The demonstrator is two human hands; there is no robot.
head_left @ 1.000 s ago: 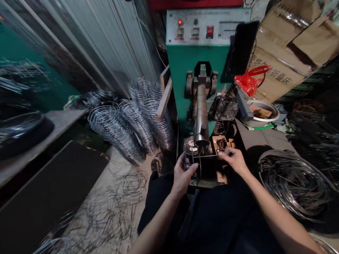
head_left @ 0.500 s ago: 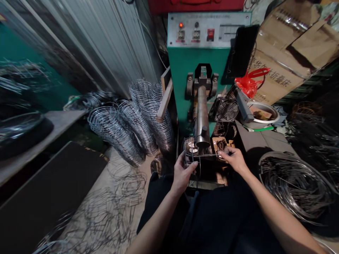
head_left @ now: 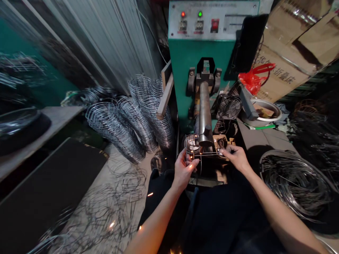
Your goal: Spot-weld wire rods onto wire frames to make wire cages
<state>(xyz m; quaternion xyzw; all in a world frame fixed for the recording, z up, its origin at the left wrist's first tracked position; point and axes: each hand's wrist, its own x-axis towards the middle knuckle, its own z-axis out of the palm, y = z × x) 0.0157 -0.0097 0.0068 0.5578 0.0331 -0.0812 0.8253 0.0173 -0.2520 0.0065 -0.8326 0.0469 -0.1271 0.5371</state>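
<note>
My left hand (head_left: 184, 168) is closed on a small bent-wire frame (head_left: 209, 154), thumb and fingers gripping its left side. With my right hand (head_left: 235, 157) I pinch the right end of the straight wire that runs across this frame. The wirework lies right under the tip of a thick metal electrode arm (head_left: 204, 114) on a green spot welding machine (head_left: 180, 60). Bright sparks (head_left: 150, 194) fly around my left hand and forearm. Where wire and electrode meet is partly hidden by the arm's end.
Stacks of wire rings (head_left: 112, 130) stand on the left, with loose wire pieces (head_left: 106, 208) over the floor. A dark board (head_left: 50, 176) leans at lower left. On the right are a tub of wire rods (head_left: 296, 187), a metal bowl (head_left: 277, 114) and a cardboard box (head_left: 278, 70).
A green lamp has lit beside the red one on the machine's panel, and sparks have appeared. Both hands keep their grip almost in place; the view has shifted slightly.
</note>
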